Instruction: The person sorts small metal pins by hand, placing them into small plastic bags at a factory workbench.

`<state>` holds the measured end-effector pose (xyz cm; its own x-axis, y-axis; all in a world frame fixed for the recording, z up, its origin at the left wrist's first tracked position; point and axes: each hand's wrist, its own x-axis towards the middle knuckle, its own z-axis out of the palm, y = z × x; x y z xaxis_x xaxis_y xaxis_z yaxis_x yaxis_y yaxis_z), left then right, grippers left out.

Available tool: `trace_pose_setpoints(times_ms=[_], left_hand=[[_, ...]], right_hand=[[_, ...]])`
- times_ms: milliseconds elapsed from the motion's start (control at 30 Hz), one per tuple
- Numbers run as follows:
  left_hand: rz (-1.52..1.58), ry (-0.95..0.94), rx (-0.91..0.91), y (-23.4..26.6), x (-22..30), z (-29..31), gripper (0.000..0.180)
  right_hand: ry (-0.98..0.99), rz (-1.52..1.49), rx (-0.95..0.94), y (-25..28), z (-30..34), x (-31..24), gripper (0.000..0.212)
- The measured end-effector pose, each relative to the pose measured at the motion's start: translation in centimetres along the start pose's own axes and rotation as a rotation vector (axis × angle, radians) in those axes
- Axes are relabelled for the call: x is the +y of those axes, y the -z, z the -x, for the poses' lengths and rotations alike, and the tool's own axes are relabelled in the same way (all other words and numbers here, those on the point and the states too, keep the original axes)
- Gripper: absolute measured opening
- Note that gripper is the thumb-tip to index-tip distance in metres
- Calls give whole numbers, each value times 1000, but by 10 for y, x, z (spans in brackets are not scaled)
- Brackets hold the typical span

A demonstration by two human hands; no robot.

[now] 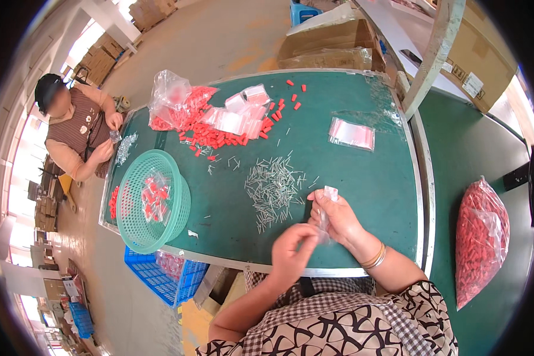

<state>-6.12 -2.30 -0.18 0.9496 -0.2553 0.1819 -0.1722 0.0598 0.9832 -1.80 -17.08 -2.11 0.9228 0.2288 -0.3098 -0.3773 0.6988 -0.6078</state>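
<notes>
Near the front edge of the table, my right hand (338, 218) is closed around a small clear plastic bag (323, 228), with a whitish end of it sticking out above the fingers. My left hand (292, 251) is just to the left, its fingers curled and pinched at the bag's lower side. Whether anything is inside the bag is too unclear to make out. Just beyond my hands lies a loose pile of thin metal screws or pins (274, 188). Farther back, a heap of red plastic plugs (219, 135) spills from an open clear bag (171, 98).
Stacks of small zip bags (238, 121) lie on the red heap, another stack (351, 134) at right. A green basket (181, 204) holds filled bags. A blue crate (160, 279) stands below. A co-worker (77, 130) sits at far left. A sack of red plugs (482, 237) is at right.
</notes>
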Motion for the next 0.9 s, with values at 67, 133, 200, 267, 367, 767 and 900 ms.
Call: trace_pose_setpoints(times_ms=[67, 133, 200, 267, 367, 767, 900], left_hand=[[-143, -33, 3, -9, -1, -5, 6], [-286, -67, 1, -13, -1, -10, 5], [-283, -62, 33, -14, -3, -12, 5], [-237, 20, 14, -12, -2, -13, 6], [-144, 137, 71, -4, -5, -12, 7], [-183, 35, 379, 21, -16, -21, 5], [-177, -8, 386, 17, -18, -22, 5]], right_hand=[[-3, -33, 19, -10, 6, -1, 24], [-2, -68, 41, -12, 9, 1, 24], [48, -40, -104, -6, 7, 9, 22], [32, -5, -88, -6, 8, 8, 19], [115, 121, 34, -8, 9, -6, 16], [362, 946, 139, -24, 28, -11, 37], [419, 948, 110, -29, 28, -7, 15]])
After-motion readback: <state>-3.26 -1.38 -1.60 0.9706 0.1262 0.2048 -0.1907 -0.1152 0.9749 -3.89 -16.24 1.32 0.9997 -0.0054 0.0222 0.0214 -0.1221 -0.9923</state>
